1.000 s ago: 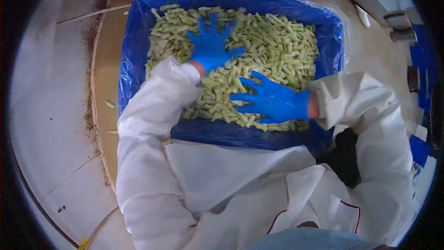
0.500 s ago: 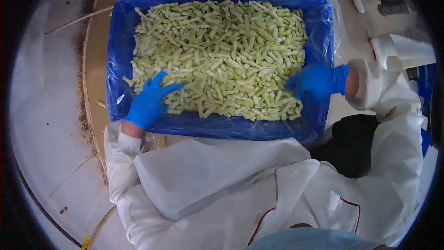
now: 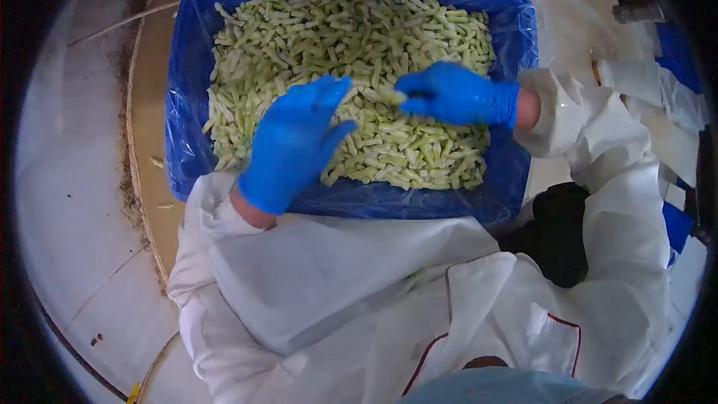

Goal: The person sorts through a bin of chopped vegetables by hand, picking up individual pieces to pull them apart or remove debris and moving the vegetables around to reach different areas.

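Observation:
A blue plastic-lined crate (image 3: 187, 105) holds a heap of pale green cut vegetable pieces (image 3: 336, 37). Both my hands wear blue gloves and white sleeves. My left hand (image 3: 293, 144) is raised above the near left part of the heap, palm flat, fingers apart, holding nothing. My right hand (image 3: 455, 94) hovers over the middle right of the heap with its fingertips pinched on a pale green piece (image 3: 390, 94), close to the left hand's fingertips.
The crate stands on a tan board (image 3: 153, 90) with a few stray pieces (image 3: 156, 161) on it. Grey floor (image 3: 67, 179) lies to the left. White cloth and blue items (image 3: 673, 82) sit at the right, and grey metal fittings (image 3: 632, 0) at the top right.
Both hands left the crate's sides and came together above the heap. The left hand lifted off the near left edge; the right hand moved inward and picked up a piece.

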The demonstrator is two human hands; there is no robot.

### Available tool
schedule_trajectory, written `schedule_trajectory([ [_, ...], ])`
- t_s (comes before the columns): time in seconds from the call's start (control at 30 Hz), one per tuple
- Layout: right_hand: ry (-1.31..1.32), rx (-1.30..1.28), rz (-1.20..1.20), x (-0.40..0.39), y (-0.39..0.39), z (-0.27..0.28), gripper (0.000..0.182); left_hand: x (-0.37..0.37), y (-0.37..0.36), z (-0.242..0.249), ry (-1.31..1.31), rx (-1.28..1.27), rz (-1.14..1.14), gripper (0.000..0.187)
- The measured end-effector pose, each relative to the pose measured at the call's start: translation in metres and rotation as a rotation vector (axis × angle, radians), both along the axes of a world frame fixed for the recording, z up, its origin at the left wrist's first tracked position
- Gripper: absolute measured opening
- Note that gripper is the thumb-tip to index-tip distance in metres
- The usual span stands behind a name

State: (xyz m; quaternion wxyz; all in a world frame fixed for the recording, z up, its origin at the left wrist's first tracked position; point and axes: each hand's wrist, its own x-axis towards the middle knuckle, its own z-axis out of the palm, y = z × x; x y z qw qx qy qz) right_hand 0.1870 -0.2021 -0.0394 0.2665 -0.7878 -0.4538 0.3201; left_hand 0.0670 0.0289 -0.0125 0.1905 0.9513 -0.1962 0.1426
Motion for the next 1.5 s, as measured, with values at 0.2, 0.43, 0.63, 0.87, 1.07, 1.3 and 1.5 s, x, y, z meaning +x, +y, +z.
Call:
schedule_trajectory([
  [0.2, 0.276, 0.001, 0.114, -0.034, 0.024, 0.008, 0.027, -0.014, -0.023, -0.005, 0.469, 0.262, -0.119, 0.027],
  [0.43, -0.879, 0.164, 0.09, 0.095, 0.059, -0.066, 0.027, -0.025, 0.0, -0.039, 0.398, 0.047, -0.039, 0.023],
  [0.63, -0.881, -0.036, 0.115, 0.128, 0.076, -0.081, 0.025, -0.016, 0.006, -0.025, 0.314, -0.048, 0.027, 0.024],
  [0.87, 0.23, 0.152, -0.152, 0.059, 0.053, -0.004, 0.024, 0.012, 0.016, -0.035, 0.238, -0.548, 0.216, 0.023],
  [1.07, 0.343, 0.246, -0.094, 0.016, 0.064, 0.004, 0.021, 0.016, 0.001, -0.028, 0.34, -0.768, 0.275, 0.018],
  [1.3, 0.311, 0.265, -0.099, -0.004, 0.071, 0.015, 0.022, 0.008, 0.003, -0.019, 0.184, -0.596, 0.194, 0.011],
  [1.5, 0.638, 0.435, -0.176, -0.016, 0.076, 0.0, 0.018, 0.012, 0.014, -0.035, 0.266, -0.898, 0.157, 0.006],
])
